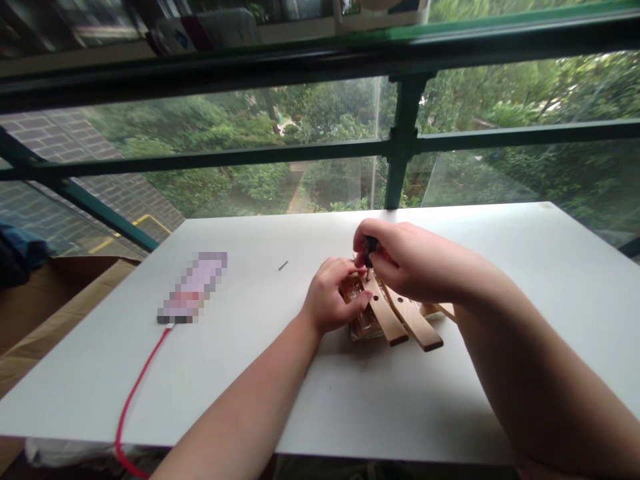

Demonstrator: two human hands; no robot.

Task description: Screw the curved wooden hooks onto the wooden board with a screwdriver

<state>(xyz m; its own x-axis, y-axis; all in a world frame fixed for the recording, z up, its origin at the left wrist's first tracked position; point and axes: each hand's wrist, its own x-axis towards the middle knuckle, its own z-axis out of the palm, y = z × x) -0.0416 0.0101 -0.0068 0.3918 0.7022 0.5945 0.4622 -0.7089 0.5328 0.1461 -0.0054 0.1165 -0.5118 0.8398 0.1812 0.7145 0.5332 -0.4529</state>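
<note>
My right hand point(395, 257) is closed around the black handle of a screwdriver point(371, 250), held upright. Its shaft points down at the upper end of a curved wooden piece point(386, 320), where a screw or hole seems to be. My left hand point(333, 293) grips that piece near its upper end, thumb on top. A second curved wooden piece point(417, 323) lies beside it on the right, with a dark hole in it. Both rest on a brownish block in clear plastic wrap point(361, 325). The screwdriver's tip is too small to make out.
A small screw point(283, 265) lies on the white table point(240, 360) left of my hands. Further left is a blurred-out phone point(193, 287) with a red cable point(131, 387) running over the front edge. A cardboard box point(65, 300) stands left of the table; green railings point(400, 147) rise behind.
</note>
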